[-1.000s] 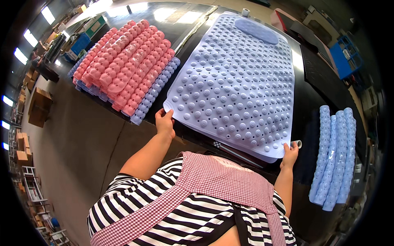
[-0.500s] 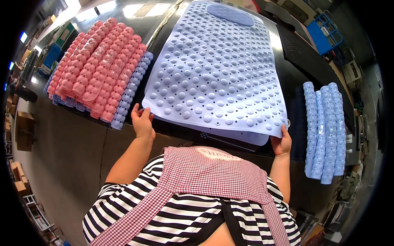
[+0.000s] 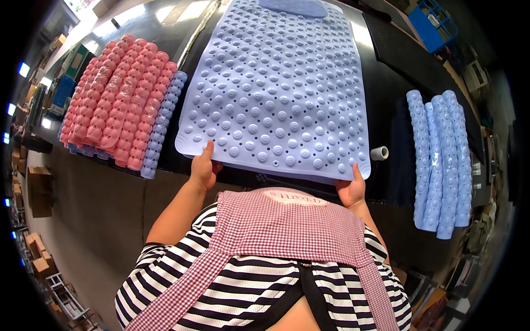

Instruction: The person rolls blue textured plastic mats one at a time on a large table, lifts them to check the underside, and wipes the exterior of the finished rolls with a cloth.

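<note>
A pale blue bath mat [image 3: 276, 94], covered in round bumps and small holes, lies spread lengthwise on the black table [image 3: 389, 165]. My left hand [image 3: 205, 170] grips its near edge a little in from the left corner, thumb on top and fingers hidden beneath. Close to the near right corner, my right hand [image 3: 352, 186] pinches the same edge, its thumb on top. A smooth blue oval pad [image 3: 292, 7] shows at the mat's far end.
On the left are stacked rolled pink mats [image 3: 118, 99], with blue rolled mats [image 3: 163, 127] beside and under them. Several rolled blue mats [image 3: 441, 165] lie at the right. A small white roll [image 3: 379, 153] sits by the mat's right edge. A blue cart [image 3: 433, 25] stands beyond.
Both hands have shifted inward along the near edge, the thumbs now over the mat. The mat's near edge appears level, and the lower layer that showed beneath it is hidden.
</note>
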The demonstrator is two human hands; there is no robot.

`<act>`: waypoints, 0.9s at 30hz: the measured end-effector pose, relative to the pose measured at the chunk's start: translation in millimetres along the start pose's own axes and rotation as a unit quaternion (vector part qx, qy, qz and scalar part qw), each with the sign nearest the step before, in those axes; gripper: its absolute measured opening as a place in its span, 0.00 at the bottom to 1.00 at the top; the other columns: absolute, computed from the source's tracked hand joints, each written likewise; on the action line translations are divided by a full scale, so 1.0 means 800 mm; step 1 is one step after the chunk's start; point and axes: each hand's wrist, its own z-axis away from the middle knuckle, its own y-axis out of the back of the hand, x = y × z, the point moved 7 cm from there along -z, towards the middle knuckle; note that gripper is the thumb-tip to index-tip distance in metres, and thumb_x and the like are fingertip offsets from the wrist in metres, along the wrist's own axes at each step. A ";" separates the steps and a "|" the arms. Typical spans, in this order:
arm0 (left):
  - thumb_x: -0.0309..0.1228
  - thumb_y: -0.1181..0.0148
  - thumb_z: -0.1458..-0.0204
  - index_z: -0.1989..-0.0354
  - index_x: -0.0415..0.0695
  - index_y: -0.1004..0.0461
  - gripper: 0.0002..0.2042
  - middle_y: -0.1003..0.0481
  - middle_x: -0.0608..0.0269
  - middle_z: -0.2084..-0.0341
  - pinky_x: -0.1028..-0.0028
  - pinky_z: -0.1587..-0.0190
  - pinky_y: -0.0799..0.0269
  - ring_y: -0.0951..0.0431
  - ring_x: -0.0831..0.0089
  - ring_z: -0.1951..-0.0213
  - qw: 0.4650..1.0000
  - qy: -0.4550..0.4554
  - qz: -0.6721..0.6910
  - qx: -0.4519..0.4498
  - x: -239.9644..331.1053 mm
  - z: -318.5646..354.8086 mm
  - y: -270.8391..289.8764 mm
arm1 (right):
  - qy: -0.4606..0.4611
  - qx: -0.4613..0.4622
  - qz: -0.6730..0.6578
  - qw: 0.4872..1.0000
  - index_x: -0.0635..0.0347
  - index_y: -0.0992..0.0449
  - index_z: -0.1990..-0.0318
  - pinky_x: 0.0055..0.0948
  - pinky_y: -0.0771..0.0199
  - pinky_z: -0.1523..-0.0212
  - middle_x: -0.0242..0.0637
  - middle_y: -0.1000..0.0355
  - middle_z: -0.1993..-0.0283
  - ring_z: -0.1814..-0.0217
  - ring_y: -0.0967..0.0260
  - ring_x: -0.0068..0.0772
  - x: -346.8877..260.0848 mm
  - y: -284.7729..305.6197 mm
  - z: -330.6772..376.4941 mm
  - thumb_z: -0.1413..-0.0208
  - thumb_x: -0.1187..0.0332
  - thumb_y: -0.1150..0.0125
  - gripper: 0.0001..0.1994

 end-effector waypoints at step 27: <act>0.58 0.44 0.35 0.50 0.27 0.22 0.35 0.18 0.54 0.63 0.72 0.51 0.22 0.17 0.69 0.56 0.797 -0.533 -0.256 -0.123 0.481 0.150 -0.322 | 0.436 -0.142 0.173 0.872 0.66 0.24 0.49 0.38 0.17 0.52 0.42 0.22 0.50 0.50 0.22 0.37 -0.400 -0.343 0.069 0.32 0.57 0.38 0.17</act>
